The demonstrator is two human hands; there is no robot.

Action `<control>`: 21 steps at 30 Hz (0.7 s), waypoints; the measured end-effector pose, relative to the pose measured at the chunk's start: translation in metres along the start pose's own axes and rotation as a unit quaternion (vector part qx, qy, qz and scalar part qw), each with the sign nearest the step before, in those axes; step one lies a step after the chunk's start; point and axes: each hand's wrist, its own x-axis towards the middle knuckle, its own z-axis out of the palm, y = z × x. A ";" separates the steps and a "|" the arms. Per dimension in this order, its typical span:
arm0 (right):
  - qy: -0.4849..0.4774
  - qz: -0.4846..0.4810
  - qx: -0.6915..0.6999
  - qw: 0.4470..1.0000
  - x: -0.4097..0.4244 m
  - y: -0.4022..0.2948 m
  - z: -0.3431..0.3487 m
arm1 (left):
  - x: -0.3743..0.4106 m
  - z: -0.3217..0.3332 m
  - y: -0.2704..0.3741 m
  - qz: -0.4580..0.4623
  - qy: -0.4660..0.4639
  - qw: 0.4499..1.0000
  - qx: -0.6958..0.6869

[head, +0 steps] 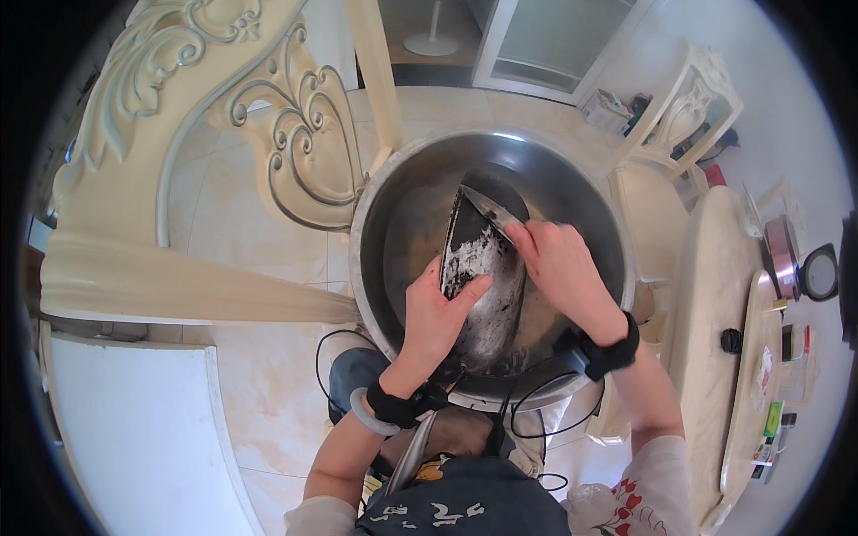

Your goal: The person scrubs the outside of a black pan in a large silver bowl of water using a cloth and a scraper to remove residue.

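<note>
My right hand [556,258] is closed around a knife [493,213]; its blade lies against the blackened surface of a metal pan or pot [493,295]. That vessel is tilted on its side, its curved outside partly bare silver and partly coated black. At its left rim, my left hand [439,308] grips it with the thumb over the metal. Both hands work inside a large round metal basin [360,268], which has dark residue and brownish patches on its bottom. The knife's handle is hidden in my right hand.
Carved cream chair backs [295,147] stand left of the basin. To the right are a cream chair [647,214] and a long table [704,335] with kitchen items. Black cables [556,435] hang by my wrists. A white panel [141,415] is at lower left.
</note>
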 end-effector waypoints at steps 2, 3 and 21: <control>0.000 0.010 -0.011 1.000 0.010 0.000 0.007 | 0.000 0.002 0.002 0.000 -0.007 1.000 0.015; -0.001 0.017 -0.007 1.000 0.011 -0.003 0.009 | -0.001 0.002 0.003 -0.002 -0.004 1.000 0.030; 0.007 0.034 -0.024 0.999 0.012 -0.007 0.011 | -0.003 0.000 0.001 0.006 0.010 1.000 0.003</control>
